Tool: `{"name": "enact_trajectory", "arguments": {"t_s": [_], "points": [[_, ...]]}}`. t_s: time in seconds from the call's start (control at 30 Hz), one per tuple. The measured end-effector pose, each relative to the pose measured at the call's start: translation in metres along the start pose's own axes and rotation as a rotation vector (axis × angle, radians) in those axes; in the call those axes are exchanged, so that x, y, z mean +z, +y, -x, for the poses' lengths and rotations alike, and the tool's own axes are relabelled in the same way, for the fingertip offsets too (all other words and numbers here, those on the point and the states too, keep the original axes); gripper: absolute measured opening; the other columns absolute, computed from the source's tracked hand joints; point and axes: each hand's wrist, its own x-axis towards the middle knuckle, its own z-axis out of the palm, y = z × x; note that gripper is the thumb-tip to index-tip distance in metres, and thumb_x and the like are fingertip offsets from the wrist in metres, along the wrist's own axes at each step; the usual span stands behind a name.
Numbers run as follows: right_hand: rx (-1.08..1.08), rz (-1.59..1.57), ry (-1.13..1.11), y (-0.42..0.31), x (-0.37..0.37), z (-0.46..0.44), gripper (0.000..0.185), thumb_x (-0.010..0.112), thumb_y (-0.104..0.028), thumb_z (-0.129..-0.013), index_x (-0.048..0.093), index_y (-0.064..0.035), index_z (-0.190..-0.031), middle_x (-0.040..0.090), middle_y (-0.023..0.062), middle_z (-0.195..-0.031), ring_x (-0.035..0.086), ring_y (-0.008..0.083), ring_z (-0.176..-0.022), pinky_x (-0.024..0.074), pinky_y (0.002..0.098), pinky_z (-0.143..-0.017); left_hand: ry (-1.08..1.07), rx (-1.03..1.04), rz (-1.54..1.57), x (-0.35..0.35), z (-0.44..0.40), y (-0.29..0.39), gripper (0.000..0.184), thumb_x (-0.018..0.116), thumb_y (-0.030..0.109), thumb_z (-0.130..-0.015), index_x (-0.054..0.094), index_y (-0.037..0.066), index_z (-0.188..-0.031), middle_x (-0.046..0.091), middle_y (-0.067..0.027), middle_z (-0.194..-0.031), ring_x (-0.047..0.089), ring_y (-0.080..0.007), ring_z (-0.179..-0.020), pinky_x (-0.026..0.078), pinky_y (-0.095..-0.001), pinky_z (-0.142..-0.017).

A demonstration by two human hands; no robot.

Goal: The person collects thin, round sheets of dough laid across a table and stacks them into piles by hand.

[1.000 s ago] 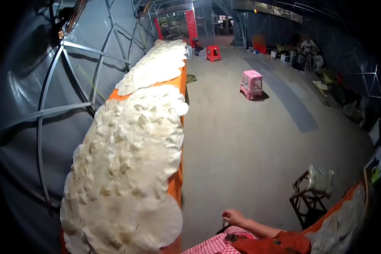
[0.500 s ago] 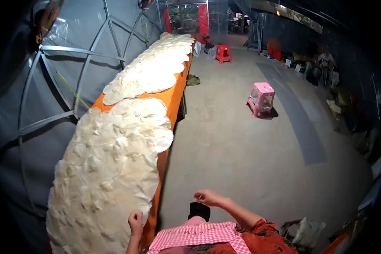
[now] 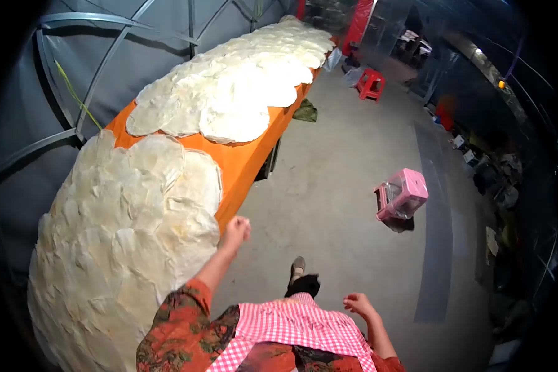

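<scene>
My left hand (image 3: 236, 232) is in a loose fist with nothing visible in it. It is raised beside the orange-covered table (image 3: 234, 164), near the edge of a broad layer of thin, pale, overlapping round sheets (image 3: 127, 226). What the sheets are made of, I cannot tell. A second layer of the same sheets (image 3: 229, 80) covers the far part of the table, with a strip of orange between the two. Lower right, my right hand (image 3: 358, 304) hangs over the floor by the pink checked apron (image 3: 304, 322), its fingers curled in and no object visible in them.
A pink plastic stool (image 3: 403, 195) stands on the concrete floor (image 3: 335, 167) to the right. Farther off is a red stool (image 3: 371, 85). Dark green cloth (image 3: 305, 111) lies by the table's foot. Metal framing (image 3: 115, 56) lines the left wall; assorted items line the right side.
My left hand has swung forward and up, my right hand back and to the right. The view has turned and moved forward; the pink stool now appears nearer and lower. One shoe has come into view.
</scene>
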Motion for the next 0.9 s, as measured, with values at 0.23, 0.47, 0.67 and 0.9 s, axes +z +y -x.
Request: {"name": "enact_trajectory", "arguments": {"t_s": [0.23,0.47,0.67,0.9], "points": [[-0.356,0.15,-0.033,-0.192,-0.065,-0.257,0.02,0.061,-0.016,-0.084,0.063,0.0029,-0.091,0.064,0.0051,-0.073,0.059,0.0109,-0.063,0.0455,0.0255,-0.054,0.488,-0.116,0.161,0.028,-0.188,0.036,0.009,0.05,0.017,-0.091,0.051,0.007,-0.093,0.056,-0.0039,-0.079,0.055,-0.0121,-0.062,0.049,-0.0248,-0.052],[-1.012,0.383,-0.337,-0.512,0.072,-0.376,0.026,0.062,-0.023,-0.083,0.062,-0.0007,-0.097,0.064,0.017,-0.089,0.061,0.0338,-0.082,0.049,0.039,-0.073,0.855,-0.085,0.193,-0.021,-0.335,0.055,0.021,0.051,0.009,-0.089,0.046,0.002,-0.108,0.055,-0.0093,-0.093,0.057,-0.0145,-0.068,0.049,-0.0259,-0.059],[-1.297,0.581,-0.326,-0.654,0.212,-0.435,0.048,0.067,-0.03,-0.077,0.055,0.001,-0.111,0.055,0.019,-0.113,0.05,0.0367,-0.107,0.0425,0.0404,-0.093,1.129,-0.133,-0.231,-0.059,-0.422,0.026,0.032,0.059,0.007,-0.082,0.048,0.002,-0.111,0.058,-0.0088,-0.089,0.055,-0.0153,-0.06,0.047,-0.0284,-0.054],[-1.206,0.801,-0.494,-0.701,0.253,-0.462,0.046,0.063,-0.03,-0.078,0.055,-0.0035,-0.114,0.055,0.0152,-0.113,0.054,0.0338,-0.101,0.0469,0.0388,-0.086,1.049,-0.279,0.002,-0.068,-0.428,0.058,0.009,0.057,0.005,-0.077,0.057,-0.003,-0.073,0.053,-0.006,-0.059,0.054,-0.022,-0.058,0.045,-0.0334,-0.057]]}}
